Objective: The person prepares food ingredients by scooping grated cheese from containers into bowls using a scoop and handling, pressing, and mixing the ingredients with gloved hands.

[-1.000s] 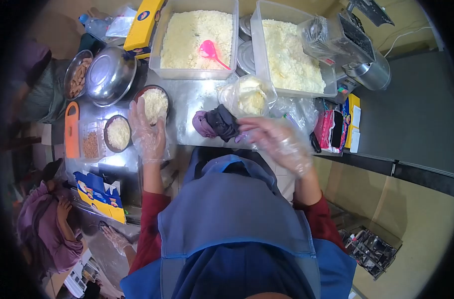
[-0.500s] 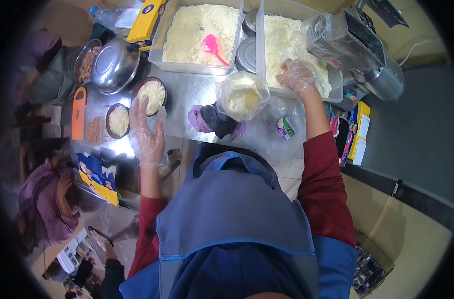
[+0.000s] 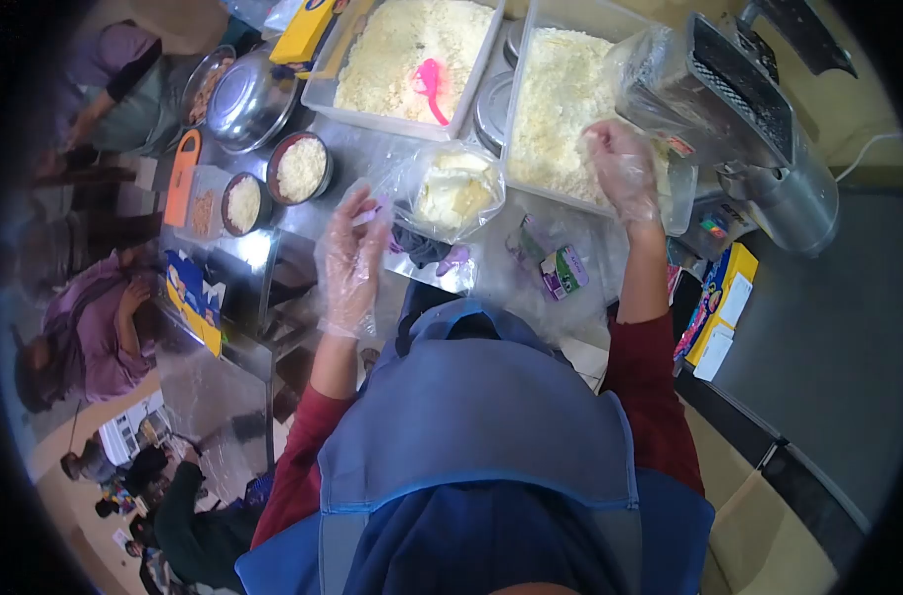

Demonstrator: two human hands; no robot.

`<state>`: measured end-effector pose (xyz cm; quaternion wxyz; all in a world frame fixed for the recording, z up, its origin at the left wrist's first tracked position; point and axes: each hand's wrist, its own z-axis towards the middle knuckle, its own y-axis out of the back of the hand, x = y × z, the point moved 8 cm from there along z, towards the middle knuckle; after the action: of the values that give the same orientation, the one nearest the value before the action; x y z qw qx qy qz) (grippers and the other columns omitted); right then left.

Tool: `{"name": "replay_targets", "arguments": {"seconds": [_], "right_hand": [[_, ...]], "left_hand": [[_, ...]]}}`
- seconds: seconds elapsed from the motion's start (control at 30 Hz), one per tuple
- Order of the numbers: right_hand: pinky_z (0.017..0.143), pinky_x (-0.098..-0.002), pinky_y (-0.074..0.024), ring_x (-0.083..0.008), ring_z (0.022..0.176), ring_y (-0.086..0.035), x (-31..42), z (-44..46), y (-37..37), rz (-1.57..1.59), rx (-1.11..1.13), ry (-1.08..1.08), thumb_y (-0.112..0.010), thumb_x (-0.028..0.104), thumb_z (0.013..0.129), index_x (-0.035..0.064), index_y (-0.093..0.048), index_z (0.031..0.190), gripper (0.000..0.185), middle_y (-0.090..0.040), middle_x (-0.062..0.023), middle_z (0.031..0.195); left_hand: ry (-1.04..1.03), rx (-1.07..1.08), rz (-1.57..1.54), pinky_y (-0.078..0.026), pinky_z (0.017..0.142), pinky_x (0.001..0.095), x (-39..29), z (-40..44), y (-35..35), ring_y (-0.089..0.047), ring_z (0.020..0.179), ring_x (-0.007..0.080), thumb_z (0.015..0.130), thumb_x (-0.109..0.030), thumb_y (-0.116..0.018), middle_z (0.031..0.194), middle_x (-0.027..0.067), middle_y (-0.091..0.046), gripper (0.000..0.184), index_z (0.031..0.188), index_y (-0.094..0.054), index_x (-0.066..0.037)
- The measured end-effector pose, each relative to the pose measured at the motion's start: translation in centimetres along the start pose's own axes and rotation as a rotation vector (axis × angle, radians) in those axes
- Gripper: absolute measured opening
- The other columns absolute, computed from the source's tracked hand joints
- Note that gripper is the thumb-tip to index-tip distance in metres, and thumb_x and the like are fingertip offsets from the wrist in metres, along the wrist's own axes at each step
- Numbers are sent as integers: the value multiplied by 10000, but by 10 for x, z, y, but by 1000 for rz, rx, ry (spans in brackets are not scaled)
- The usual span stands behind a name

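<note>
We have our gloved right hand [image 3: 625, 178] down at the pale grated food [image 3: 561, 99] inside the right tub [image 3: 559, 200], fingers curled in; we cannot tell whether they grip any. That tub lies toward the far right corner of the metal table [image 3: 303, 223]. Our gloved left hand [image 3: 354, 263] is over the near edge, fingers loosely bent and parted; we cannot tell whether it touches the dark cloth [image 3: 422, 246] beside it. Between our hands we see a clear bag [image 3: 455, 193] of creamy food. Beyond it, at the far edge, the left tub [image 3: 372, 123] has a pink spoon [image 3: 430, 84] on its contents. Toward the left edge we see two dark bowls [image 3: 301, 169] of white food.
</note>
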<state>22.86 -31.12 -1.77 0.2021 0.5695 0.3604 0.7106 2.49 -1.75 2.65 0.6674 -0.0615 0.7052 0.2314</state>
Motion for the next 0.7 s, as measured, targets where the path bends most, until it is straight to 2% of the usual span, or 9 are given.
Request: {"name": "replay_targets", "arguments": {"seconds": [0.1,0.17,0.2,0.27,0.33,0.47,0.57,0.63,0.7], "right_hand": [[675,-285,-461,-158,736,-584,14,-9,10,294,-72,-78,-574,94,829,39,-628,967,158,-606,-82,807],[653,-275,-452,-135,745,-575,28,-11,3,-22,12,46,-576,83,831,29,-629,958,148,-605,-65,809],[653,-275,-452,-135,745,-575,42,-12,6,-19,16,50,-576,83,831,29,-629,958,148,-605,-65,809],[697,-277,-467,-143,794,-588,102,-23,12,381,42,227,-599,92,820,39,-630,960,153,-615,-75,849],[760,-281,-483,-144,881,-598,143,-39,-11,404,121,347,-587,61,822,54,-633,976,160,-618,-81,954],[826,-274,-481,-178,965,-595,133,-60,-67,664,140,220,-557,28,824,70,-638,1018,214,-601,-103,1044],[898,-342,-458,-260,995,-583,144,-44,-23,479,120,199,-559,74,835,70,-611,1040,211,-595,-133,1059],[955,-349,-437,-306,1053,-565,128,-32,2,38,58,88,-546,68,840,47,-576,1143,305,-579,-175,1132],[977,-363,-413,-307,1105,-542,101,-23,6,-22,19,65,-529,60,841,39,-535,1210,370,-567,-180,1169]], "left_hand": [[60,-6,-31,-484,714,252,2,-6,-22,-557,826,123,862,-127,-624,1143,132,-535,520,1330,-422,-23],[59,-8,26,-483,700,247,6,-3,-30,-554,814,116,858,-122,-624,1149,136,-526,547,1344,-395,-18],[57,1,48,-482,691,247,8,-3,-33,-550,797,116,852,-100,-613,1128,129,-524,566,1356,-370,-18],[108,37,-81,-480,673,253,14,-3,-40,-533,752,112,825,-34,-584,1060,99,-509,631,1389,-300,-28],[136,77,-152,-477,677,250,14,2,-43,-527,745,106,820,-18,-575,1039,86,-498,632,1388,-298,-29],[204,251,-281,-449,680,221,17,12,-43,-503,727,85,812,3,-569,992,53,-481,605,1369,-335,-27],[272,360,-183,-423,678,203,12,26,-36,-480,733,76,811,-13,-594,975,35,-476,580,1349,-375,-23],[265,365,-237,-408,670,196,16,38,-32,-458,745,70,830,-55,-605,972,28,-480,535,1329,-414,-29],[123,379,-86,-412,671,201,5,54,-27,-451,754,65,855,-90,-594,984,30,-482,503,1326,-426,-43]]}}
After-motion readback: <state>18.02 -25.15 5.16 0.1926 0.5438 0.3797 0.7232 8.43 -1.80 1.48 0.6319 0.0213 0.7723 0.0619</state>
